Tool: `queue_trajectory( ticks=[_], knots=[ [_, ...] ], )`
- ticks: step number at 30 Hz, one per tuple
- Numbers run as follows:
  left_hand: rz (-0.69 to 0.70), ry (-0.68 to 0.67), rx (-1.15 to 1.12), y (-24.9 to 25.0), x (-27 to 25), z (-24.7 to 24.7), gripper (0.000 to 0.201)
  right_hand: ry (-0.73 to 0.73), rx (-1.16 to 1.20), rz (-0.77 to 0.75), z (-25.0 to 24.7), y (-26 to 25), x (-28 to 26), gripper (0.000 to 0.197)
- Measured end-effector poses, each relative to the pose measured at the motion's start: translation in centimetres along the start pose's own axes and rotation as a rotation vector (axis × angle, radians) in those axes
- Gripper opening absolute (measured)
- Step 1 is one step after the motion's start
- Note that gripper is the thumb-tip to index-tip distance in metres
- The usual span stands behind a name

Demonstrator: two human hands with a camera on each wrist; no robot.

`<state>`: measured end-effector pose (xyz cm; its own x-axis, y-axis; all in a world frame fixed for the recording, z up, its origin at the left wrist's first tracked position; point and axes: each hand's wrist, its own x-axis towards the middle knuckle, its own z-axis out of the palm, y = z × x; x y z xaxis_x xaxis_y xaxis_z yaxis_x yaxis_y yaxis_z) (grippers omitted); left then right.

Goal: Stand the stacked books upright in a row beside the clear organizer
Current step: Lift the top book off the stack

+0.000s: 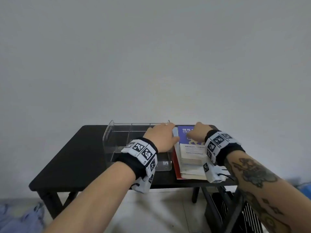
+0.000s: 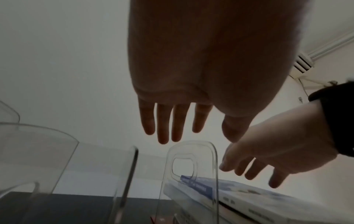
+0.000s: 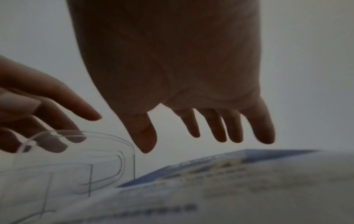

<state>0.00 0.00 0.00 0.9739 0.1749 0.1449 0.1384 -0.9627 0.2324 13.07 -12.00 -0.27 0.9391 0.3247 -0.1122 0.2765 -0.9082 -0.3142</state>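
Observation:
A stack of books (image 1: 191, 158) lies flat on the black table (image 1: 75, 157), just right of the clear organizer (image 1: 117, 137). The top book (image 1: 185, 132) has a blue and white cover; a red one (image 1: 175, 165) is at the bottom. My left hand (image 1: 161, 135) hovers over the organizer's right end wall (image 2: 191, 181), fingers (image 2: 162, 128) straight and holding nothing. My right hand (image 1: 199, 132) hangs over the far part of the top book (image 3: 229, 174), its fingers (image 3: 220, 128) spread and a little above the cover. The two hands are close together.
A plain wall rises right behind the table's back edge. The organizer has several empty compartments. Under the table's right end stands a dark slatted rack (image 1: 235, 212). Blue cloth (image 1: 20, 216) lies on the floor at the lower left.

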Motion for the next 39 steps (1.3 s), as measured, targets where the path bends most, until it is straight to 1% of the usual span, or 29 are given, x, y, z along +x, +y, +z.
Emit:
queue_trajectory(
  ticks=[1, 3, 4, 6, 7, 9, 12, 14, 15, 17, 18, 19, 22, 24, 26, 28, 29, 30, 32, 33, 34, 36, 37, 38, 39],
  knots=[
    [-0.003, -0.036, 0.010, 0.1, 0.0, 0.1, 0.052, -0.050, -0.011, 0.006, 0.2, 0.4, 0.2, 0.022],
    [-0.001, -0.082, 0.045, 0.2, 0.2, 0.6, 0.052, -0.095, -0.055, 0.052, 0.4, 1.2, 0.6, 0.032],
    [0.007, -0.092, 0.056, 0.2, 0.2, 0.8, 0.050, -0.097, -0.075, 0.084, 0.5, 1.6, 0.4, 0.043],
    [0.011, -0.114, 0.065, 0.4, 0.2, 1.1, 0.042, -0.091, -0.100, 0.131, 0.6, 2.4, 0.5, 0.073],
    [0.014, -0.108, 0.066, 0.5, 0.3, 1.2, 0.037, -0.100, -0.100, 0.132, 0.6, 2.8, 0.6, 0.081],
    [0.010, -0.092, 0.061, 0.7, 0.2, 1.3, 0.032, -0.114, -0.127, 0.125, 0.4, 3.2, 0.4, 0.089],
    [0.005, -0.099, 0.059, 0.9, 0.1, 1.2, 0.026, -0.105, -0.173, 0.144, 0.1, 3.8, 1.0, 0.094],
    [-0.004, -0.112, 0.050, 0.9, 0.0, 1.3, 0.024, -0.096, -0.177, 0.165, -0.5, 3.9, 0.4, 0.088],
    [-0.009, -0.119, 0.043, 1.0, -0.1, 1.3, 0.028, -0.097, -0.187, 0.167, -0.9, 4.0, 0.0, 0.080],
    [-0.016, -0.127, 0.024, 1.1, -0.1, 1.4, 0.040, -0.071, -0.173, 0.130, -1.7, 4.3, -0.8, 0.053],
    [-0.014, -0.116, 0.017, 1.2, -0.2, 1.4, 0.045, -0.041, -0.148, 0.121, -2.0, 4.4, -1.0, 0.035],
    [-0.013, -0.093, 0.015, 1.2, -0.2, 1.4, 0.050, -0.007, -0.103, 0.119, -2.1, 4.7, -0.8, 0.025],
    [-0.009, 0.009, 0.000, 1.4, -0.4, 1.1, 0.050, 0.122, 0.252, 0.121, -2.8, 5.5, -0.2, 0.019],
    [-0.021, 0.058, -0.033, 1.6, -0.3, 0.7, 0.051, 0.194, 0.457, 0.103, -3.8, 5.6, -0.7, 0.023],
    [-0.042, 0.075, -0.085, 1.8, -0.2, 0.2, 0.057, 0.277, 0.652, 0.038, -4.8, 5.0, -1.5, 0.019],
    [-0.078, 0.109, -0.182, 1.8, 0.0, -0.3, 0.062, 0.322, 0.857, -0.035, -5.6, 4.0, -2.3, 0.011],
    [-0.101, 0.132, -0.260, 1.8, -0.1, -0.6, 0.064, 0.329, 0.971, -0.060, -6.0, 3.4, -2.7, 0.009],
    [-0.119, 0.157, -0.368, 1.8, 0.0, -0.9, 0.066, 0.318, 1.073, -0.080, -6.4, 2.7, -3.2, 0.013],
    [-0.167, 0.174, -0.656, 1.7, -0.2, -1.7, 0.071, 0.279, 1.236, -0.149, -6.9, 1.4, -3.9, 0.025],
    [-0.199, 0.167, -0.808, 1.6, -0.3, -2.0, 0.072, 0.264, 1.296, -0.193, -7.1, 0.6, -4.3, 0.028],
    [-0.216, 0.153, -0.953, 1.4, -0.3, -2.2, 0.069, 0.256, 1.336, -0.231, -7.1, 0.0, -4.6, 0.028],
    [-0.197, 0.099, -1.190, 0.8, -0.4, -2.5, 0.044, 0.246, 1.378, -0.278, -6.8, -1.3, -4.9, 0.027],
    [-0.192, 0.080, -1.257, 0.5, -0.8, -2.9, 0.034, 0.240, 1.383, -0.294, -6.5, -1.8, -4.9, 0.027],
    [-0.193, 0.084, -1.297, 0.2, -0.9, -3.1, 0.031, 0.233, 1.368, -0.310, -6.2, -2.2, -4.9, 0.026],
    [-0.187, 0.123, -1.311, -0.1, -1.1, -3.3, 0.030, 0.225, 1.335, -0.326, -5.8, -2.6, -4.6, 0.026]
  ],
)
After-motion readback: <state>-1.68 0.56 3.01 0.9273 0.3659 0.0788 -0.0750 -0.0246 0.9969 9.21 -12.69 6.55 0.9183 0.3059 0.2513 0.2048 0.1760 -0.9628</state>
